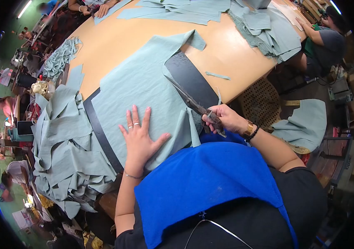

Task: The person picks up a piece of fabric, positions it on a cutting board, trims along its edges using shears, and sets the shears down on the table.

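Observation:
A large piece of grey-green fabric point(139, 79) lies over a black board point(193, 74) on the table. My left hand point(138, 139) rests flat on the fabric with its fingers spread. At the board's right side, my right hand point(226, 119) grips a pair of scissors point(191, 101) by the handles, which look wrapped in worn material. The blades point up and left along the fabric's right edge. A thin strip of fabric hangs by the scissors. Near my body a fold of the fabric stands up.
Fabric pieces point(67, 145) are heaped left of the board. Shredded strips point(60, 58) lie at the table's far left. More cut sheets point(172, 10) and a stack point(264, 29) sit across the table point(235, 54). A chair point(260, 99) stands right. Co-workers are at the far edges.

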The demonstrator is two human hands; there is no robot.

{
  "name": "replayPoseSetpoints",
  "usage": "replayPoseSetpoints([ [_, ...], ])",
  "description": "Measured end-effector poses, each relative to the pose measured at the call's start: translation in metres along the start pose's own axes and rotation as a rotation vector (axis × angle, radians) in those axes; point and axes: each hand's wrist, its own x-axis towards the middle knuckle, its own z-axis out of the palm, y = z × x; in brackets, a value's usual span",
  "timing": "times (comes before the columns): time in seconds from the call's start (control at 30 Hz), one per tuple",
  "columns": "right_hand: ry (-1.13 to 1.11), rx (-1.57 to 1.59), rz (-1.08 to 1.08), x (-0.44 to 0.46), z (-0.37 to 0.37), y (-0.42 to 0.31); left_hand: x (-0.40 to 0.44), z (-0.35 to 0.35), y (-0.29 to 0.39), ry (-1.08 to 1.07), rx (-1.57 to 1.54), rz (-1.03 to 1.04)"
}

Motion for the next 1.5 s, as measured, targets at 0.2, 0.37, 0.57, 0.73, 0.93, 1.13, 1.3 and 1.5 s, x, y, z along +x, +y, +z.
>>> replayPoseSetpoints([
  [0.2,-0.016,-0.001,-0.03,-0.005,-0.003,0.002,0.03,0.0,-0.023,0.046,0.03,0.042],
  [0.37,0.009,0.005,0.013,-0.005,-0.001,-0.004,0.087,-0.005,-0.049,0.043,0.056,0.166],
  [0.57,0.008,0.052,0.027,0.0,0.001,-0.008,0.08,-0.001,-0.042,0.035,0.044,0.195],
  [0.73,0.008,-0.035,0.008,-0.001,-0.006,0.002,0.072,0.001,-0.04,0.045,0.044,0.16],
  [0.93,-0.03,0.009,-0.005,0.002,-0.003,0.0,0.061,-0.002,-0.026,0.031,0.043,0.114],
  [1.13,-0.006,0.042,0.022,-0.002,-0.005,0.001,0.055,0.004,-0.019,0.03,0.035,0.073],
  [1.3,-0.033,-0.005,-0.024,-0.003,-0.01,0.009,0.04,0.004,-0.004,0.034,0.029,0.003],
  [1.5,-0.049,0.017,0.021,-0.011,-0.023,0.008,0.073,-0.012,-0.015,-0.027,0.121,0.067],
])
